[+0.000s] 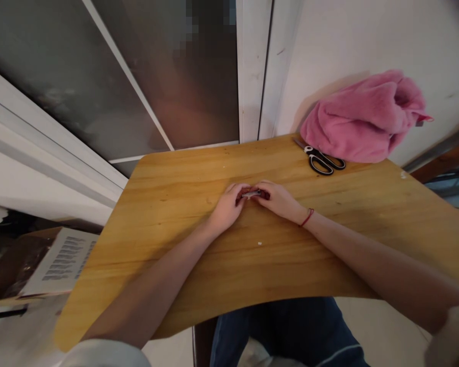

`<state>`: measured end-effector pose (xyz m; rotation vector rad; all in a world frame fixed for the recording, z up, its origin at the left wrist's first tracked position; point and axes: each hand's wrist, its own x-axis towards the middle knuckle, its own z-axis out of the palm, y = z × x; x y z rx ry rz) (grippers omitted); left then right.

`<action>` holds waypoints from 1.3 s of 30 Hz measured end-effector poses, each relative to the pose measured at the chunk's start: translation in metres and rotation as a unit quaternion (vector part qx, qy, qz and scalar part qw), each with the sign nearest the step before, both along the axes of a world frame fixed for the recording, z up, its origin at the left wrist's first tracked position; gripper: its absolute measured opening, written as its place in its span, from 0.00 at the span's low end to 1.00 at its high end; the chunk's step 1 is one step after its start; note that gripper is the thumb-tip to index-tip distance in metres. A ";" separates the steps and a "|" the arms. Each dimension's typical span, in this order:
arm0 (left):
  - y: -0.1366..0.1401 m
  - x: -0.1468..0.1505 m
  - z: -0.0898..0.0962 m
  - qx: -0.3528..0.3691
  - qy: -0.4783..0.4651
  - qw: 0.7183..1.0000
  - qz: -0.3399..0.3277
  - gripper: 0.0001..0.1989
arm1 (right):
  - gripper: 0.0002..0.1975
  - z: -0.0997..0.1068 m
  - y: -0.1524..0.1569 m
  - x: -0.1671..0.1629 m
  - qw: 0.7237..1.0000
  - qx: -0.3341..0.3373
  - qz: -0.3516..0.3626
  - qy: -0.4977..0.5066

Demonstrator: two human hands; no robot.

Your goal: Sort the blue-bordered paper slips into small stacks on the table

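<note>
Over the middle of the wooden table [199, 260], my two hands meet around a small silvery metal nail clipper [251, 193]. My right hand [276, 200], with a thin red cord on the wrist, pinches its right end between curled fingers. My left hand [228, 204] is closed at the other end, its fingertips touching the metal. The fingers cover much of the clipper, so its exact shape is partly hidden.
Black-handled scissors [322, 160] lie at the table's back right, beside a pink plush bundle [361, 120] against the wall. Small white bits [259, 243] dot the tabletop. A frosted glass door [183, 86] stands behind. An open cardboard box [63, 262] sits left of the table.
</note>
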<state>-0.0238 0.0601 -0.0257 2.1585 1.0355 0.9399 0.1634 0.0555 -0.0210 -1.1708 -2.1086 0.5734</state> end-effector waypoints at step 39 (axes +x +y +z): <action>0.004 0.001 -0.005 -0.043 -0.047 0.997 0.035 0.13 | 0.13 -0.005 0.004 -0.001 0.999 -0.008 -0.035 0.018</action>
